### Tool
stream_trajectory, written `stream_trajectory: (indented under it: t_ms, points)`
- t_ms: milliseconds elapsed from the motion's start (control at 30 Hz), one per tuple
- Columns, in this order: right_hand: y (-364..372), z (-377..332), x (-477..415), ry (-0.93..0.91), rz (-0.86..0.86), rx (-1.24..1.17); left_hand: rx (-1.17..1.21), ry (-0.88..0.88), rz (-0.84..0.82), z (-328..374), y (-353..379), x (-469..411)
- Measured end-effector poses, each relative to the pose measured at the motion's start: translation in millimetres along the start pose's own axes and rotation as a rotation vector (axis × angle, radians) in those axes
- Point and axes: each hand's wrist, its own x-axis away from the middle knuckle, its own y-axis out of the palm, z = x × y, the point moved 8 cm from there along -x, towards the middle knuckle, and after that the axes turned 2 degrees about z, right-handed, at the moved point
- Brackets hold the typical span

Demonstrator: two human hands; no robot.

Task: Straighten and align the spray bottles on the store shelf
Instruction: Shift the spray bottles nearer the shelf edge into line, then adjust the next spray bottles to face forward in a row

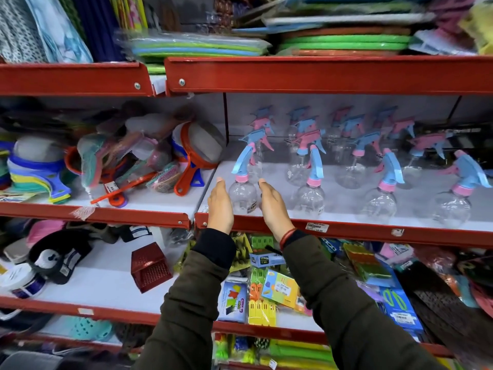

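Clear spray bottle (243, 194) flanked by left hand (220, 206) and right hand (274, 209) (fingers straight, ungripping).

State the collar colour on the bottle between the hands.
Pink collar, under a light blue trigger head; head view.

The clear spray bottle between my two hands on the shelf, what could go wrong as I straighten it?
1. The clear plastic spray bottle with the blue trigger stands close to the red front lip of the shelf; a push from the left hand or right hand might tip it off.
2. It looks light and top-heavy, so it may topple into the neighbouring clear bottle with the pink collar and start a chain.
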Motion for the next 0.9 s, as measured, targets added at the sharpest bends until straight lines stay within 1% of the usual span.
stream_trajectory:
  t_ms: [133, 300, 467, 633, 767, 833, 900]
  points:
    - [6.7, 6.0, -5.7, 0.011, -0.049, 0.045, 0.014, -0.019, -0.016, -3.2, 9.5, 2.9]
    - [6.0, 11.3, 3.9, -0.005, -0.056, 0.072, 0.021, -0.005, -0.027, 2.8, 13.4, 0.5]
    - [5.7, 12.9, 15.5, -0.012, -0.084, 0.048, 0.002, -0.024, -0.038, 4.3, 14.4, -6.4]
    - [1.5, 9.2, 26.3, -0.029, -0.074, 0.071, -0.007, -0.008, -0.031, 2.6, 16.0, -15.5]
    - [2.8, 8.9, 29.5, -0.031, -0.081, 0.055, 0.011, 0.0, -0.082, 3.8, 22.5, -13.1]
    - [2.8, 8.9, 30.2, -0.03, -0.075, 0.057, 0.031, -0.008, -0.107, -4.8, 24.8, -21.2]
    - [2.2, 8.1, 31.8, -0.024, -0.079, 0.047, 0.062, -0.021, -0.106, -34.0, 25.5, -52.7]
